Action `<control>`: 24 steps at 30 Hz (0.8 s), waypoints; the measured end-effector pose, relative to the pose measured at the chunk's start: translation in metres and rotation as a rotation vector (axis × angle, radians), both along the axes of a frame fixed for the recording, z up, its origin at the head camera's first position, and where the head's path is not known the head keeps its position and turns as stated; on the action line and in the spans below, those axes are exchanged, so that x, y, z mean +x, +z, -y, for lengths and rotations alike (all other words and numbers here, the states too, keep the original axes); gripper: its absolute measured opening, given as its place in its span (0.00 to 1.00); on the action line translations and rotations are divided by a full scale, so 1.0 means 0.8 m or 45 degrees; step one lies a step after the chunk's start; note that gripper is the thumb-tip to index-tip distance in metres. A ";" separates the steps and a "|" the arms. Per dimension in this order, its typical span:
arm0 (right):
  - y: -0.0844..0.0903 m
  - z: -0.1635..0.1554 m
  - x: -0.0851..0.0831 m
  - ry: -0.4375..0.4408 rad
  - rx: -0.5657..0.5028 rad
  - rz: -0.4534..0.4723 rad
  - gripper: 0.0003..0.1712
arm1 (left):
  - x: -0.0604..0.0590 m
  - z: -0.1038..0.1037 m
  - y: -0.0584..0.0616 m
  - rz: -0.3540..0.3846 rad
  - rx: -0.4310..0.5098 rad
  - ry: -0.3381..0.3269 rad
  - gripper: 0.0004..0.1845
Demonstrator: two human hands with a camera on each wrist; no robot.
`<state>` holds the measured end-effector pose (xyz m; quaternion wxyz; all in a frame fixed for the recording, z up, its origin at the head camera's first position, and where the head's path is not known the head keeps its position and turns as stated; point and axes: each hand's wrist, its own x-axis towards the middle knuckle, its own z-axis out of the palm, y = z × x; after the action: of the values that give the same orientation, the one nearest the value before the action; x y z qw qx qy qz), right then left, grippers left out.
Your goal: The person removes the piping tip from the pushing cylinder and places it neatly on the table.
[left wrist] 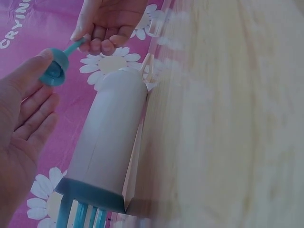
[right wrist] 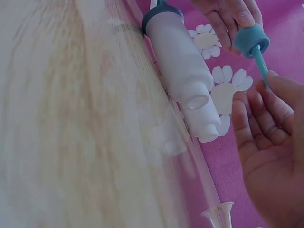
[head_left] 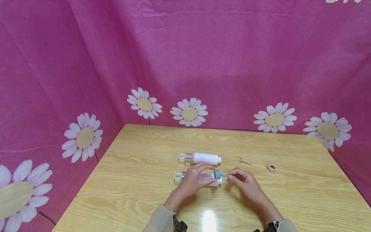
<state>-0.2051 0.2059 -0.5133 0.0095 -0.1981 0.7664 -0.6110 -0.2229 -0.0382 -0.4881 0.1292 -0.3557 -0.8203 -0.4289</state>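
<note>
Both hands meet over the near middle of the wooden surface (head_left: 139,180), working on a small blue nozzle (head_left: 218,174). The left hand (head_left: 193,180) has its fingertips curled round the nozzle's wide round cap end, while the right hand (head_left: 244,182) pinches the thin blue tip between thumb and fingers, so each hand's grip is clenched on the same piece. The wrist views show the nozzle (left wrist: 56,66) held up in the air, apart from the white tube (left wrist: 111,133) with a blue collar that lies just below the hands; its open mouth (right wrist: 196,101) faces the nozzle (right wrist: 252,43). In the head view this tube (head_left: 213,182) rests on the surface under the left hand, with a white looped plunger handle (head_left: 178,176) sticking out to the left. A second white tube (head_left: 205,158) with a tan collar lies just behind it, parallel. Further right, well apart from the hands, lie a small tan cone tip (head_left: 245,161) and a tan ring (head_left: 271,167). A pink cloth with daisies (head_left: 188,112) hangs behind the surface
</note>
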 end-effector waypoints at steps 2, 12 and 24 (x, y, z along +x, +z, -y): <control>0.000 0.001 0.000 0.008 -0.014 -0.027 0.11 | 0.000 0.000 -0.001 -0.011 -0.016 0.002 0.18; 0.007 0.012 0.001 0.049 -0.052 -0.062 0.09 | -0.003 0.000 -0.004 -0.115 -0.016 -0.010 0.19; 0.004 0.015 -0.002 0.094 -0.084 -0.073 0.08 | -0.002 0.002 -0.003 -0.182 0.041 -0.027 0.18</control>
<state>-0.2063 0.1935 -0.5099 0.0038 -0.2439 0.7380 -0.6291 -0.2242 -0.0401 -0.4906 0.1886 -0.3920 -0.7982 -0.4168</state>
